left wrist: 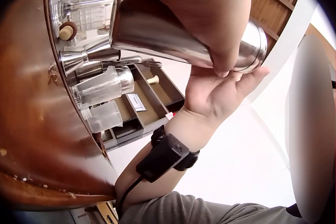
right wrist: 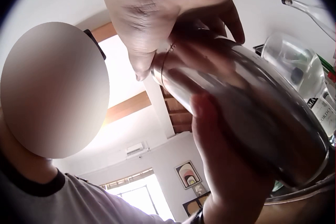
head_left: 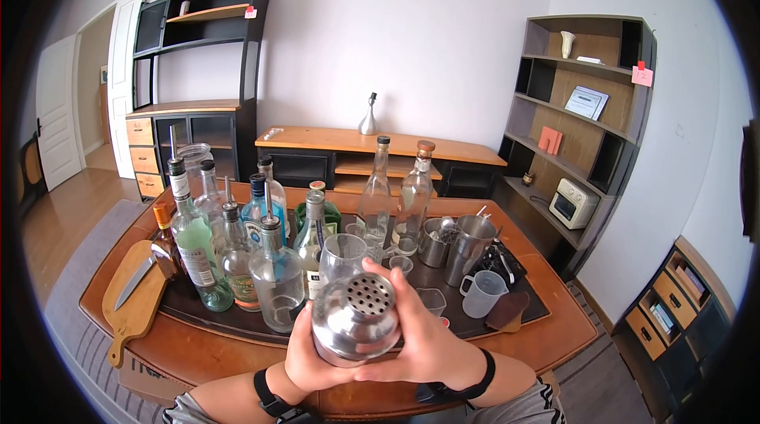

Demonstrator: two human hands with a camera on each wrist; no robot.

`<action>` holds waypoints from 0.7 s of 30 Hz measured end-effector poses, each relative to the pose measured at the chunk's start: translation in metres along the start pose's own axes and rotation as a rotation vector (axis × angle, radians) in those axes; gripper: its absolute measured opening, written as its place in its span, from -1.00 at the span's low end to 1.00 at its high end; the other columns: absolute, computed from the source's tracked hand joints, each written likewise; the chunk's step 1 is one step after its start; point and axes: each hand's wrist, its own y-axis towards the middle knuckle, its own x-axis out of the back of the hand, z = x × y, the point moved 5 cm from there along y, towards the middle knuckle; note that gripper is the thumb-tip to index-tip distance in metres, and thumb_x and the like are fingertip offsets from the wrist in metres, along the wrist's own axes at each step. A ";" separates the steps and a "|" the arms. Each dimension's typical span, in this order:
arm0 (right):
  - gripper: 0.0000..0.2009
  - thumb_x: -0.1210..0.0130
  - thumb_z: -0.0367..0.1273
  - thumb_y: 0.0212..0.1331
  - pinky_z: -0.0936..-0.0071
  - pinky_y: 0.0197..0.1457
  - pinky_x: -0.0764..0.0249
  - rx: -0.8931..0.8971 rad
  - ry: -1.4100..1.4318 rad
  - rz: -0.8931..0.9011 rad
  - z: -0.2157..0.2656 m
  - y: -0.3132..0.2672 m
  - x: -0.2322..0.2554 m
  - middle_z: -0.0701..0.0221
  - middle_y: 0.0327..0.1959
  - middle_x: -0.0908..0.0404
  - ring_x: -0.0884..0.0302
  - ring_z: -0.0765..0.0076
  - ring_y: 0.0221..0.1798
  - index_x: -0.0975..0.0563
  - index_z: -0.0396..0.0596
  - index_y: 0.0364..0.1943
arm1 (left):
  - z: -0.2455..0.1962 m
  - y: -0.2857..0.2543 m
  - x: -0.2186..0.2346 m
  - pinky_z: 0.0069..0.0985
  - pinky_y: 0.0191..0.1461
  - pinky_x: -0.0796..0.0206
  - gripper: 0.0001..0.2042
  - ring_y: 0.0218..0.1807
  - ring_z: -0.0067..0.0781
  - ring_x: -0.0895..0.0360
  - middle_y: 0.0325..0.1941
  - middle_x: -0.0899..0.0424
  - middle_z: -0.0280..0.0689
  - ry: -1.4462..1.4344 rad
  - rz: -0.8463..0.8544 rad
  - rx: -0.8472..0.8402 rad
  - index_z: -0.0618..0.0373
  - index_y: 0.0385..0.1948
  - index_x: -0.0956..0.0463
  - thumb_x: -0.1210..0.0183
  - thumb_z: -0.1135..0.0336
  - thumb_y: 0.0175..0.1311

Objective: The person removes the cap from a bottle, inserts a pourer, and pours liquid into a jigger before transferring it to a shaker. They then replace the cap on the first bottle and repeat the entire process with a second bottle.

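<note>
Both hands hold a shiny steel cocktail shaker [head_left: 356, 317] over the table's near edge, its perforated strainer top tilted up towards the head camera. The left hand [head_left: 307, 361] grips it from the left and below; in the left wrist view its thumb lies along the steel body. On the other side the right hand [head_left: 427, 337] curls round it, thumb up near the strainer. The right wrist view shows the shaker [right wrist: 252, 113] between the two hands, some fingers hidden behind it. A clear glass [head_left: 343, 254] stands just beyond the shaker.
Several bottles, some with pour spouts, crowd the dark tray left of centre, among them a green-tinted bottle [head_left: 198, 246]. A wooden board [head_left: 138, 297] with a knife [head_left: 134, 283] lies left. Metal tins [head_left: 473, 246] and a plastic measuring jug [head_left: 483, 294] stand right.
</note>
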 end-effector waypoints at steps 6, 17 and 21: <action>0.13 -0.51 -0.23 -0.05 0.22 0.22 -0.51 0.041 -0.190 -0.106 0.006 0.000 -0.008 -0.08 0.46 -0.05 -0.33 -0.16 0.35 0.09 -0.03 0.54 | -0.014 0.012 -0.008 -0.19 0.45 -0.15 0.14 0.40 -0.18 -0.30 0.38 -0.28 -0.05 -0.101 0.000 0.062 0.27 0.42 0.06 -0.61 0.18 -0.19; 0.27 -0.55 -0.24 -0.15 0.14 0.35 -0.36 0.079 -0.226 -0.515 0.044 -0.025 0.077 0.11 0.43 -0.09 -0.27 0.07 0.39 0.24 -0.14 0.53 | -0.020 0.012 -0.010 -0.11 0.25 -0.35 0.29 0.22 0.08 -0.52 0.39 -0.30 0.18 0.479 0.371 -0.339 0.08 0.54 0.31 -0.59 0.05 -0.15; 0.16 -0.45 -0.04 -0.04 0.13 0.47 -0.21 0.089 -0.424 -0.985 0.051 -0.045 0.115 0.12 0.47 -0.07 -0.18 0.06 0.45 0.11 -0.13 0.53 | -0.020 0.014 0.001 -0.12 0.30 -0.27 0.18 0.20 -0.03 -0.50 0.34 -0.32 0.11 0.485 0.238 -0.258 0.05 0.54 0.32 -0.51 0.27 -0.01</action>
